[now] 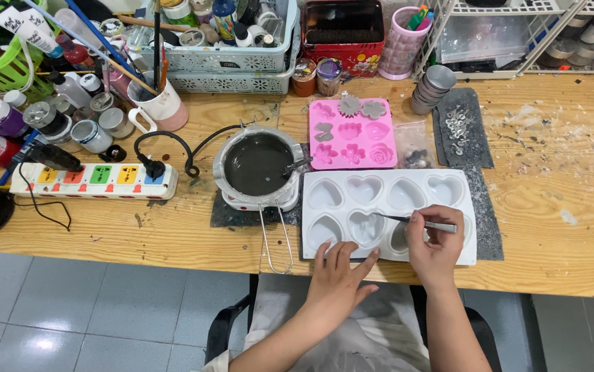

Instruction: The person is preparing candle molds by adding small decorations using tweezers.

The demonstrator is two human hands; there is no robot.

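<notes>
Head view: a white heart mould tray (pixel 388 215) is laid on the tabletop (pixel 559 207), and everything else can be placed off it. A pair of tweezers (pixel 417 221) is pinched in the fingers of the right hand (pixel 435 249), its tip held over a bottom-row heart cavity. The left hand (pixel 338 275) is rested flat on the tray's near edge, fingers spread and clamped on nothing.

Just left of the tray, a small melting pot (pixel 259 165) full of dark grey liquid is seen. Behind it sits a pink flower mould (pixel 352 134) with a few grey casts. Further back, a red tin (pixel 343 31) and a pink cup (pixel 402 41) of pens. Far left, a white power strip (pixel 94 181) with coloured switches.
</notes>
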